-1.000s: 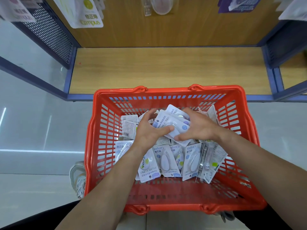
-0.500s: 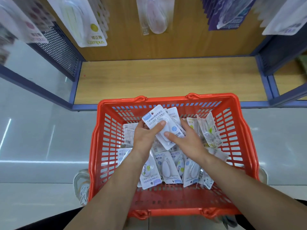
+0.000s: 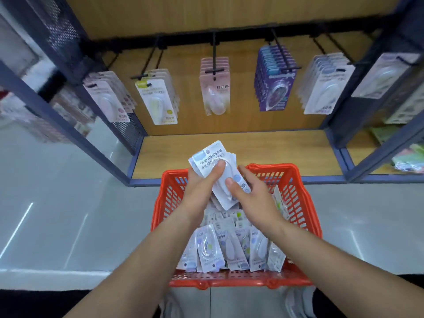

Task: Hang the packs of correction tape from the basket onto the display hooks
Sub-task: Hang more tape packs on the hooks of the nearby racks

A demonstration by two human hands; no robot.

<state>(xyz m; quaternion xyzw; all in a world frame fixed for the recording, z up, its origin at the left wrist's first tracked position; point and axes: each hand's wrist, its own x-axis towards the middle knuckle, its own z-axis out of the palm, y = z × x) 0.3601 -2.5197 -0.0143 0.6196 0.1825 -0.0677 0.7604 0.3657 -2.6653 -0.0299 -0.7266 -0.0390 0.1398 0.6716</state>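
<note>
Packs [image 3: 207,160] lifted above basket [image 3: 296,193]; left hand [image 3: 199,191], right hand [image 3: 254,196] grip them; wooden shelf [image 3: 252,150], hooks [image 3: 214,53] ahead.

Bare forearms rise from the bottom corners to frame centre. The left hand [image 3: 202,188] grips white plastic-fronted correction tape packs [image 3: 207,158]; the right hand [image 3: 253,195] pinches their lower end.

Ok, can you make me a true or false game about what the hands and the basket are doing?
1. The left hand and the right hand both hold a bunch of packs. True.
2. Nothing hangs up on the display. False: hanging packs sit on the hooks.
3. The basket has loose packs in it. True.
4. The basket is blue. False: it is red.
</note>
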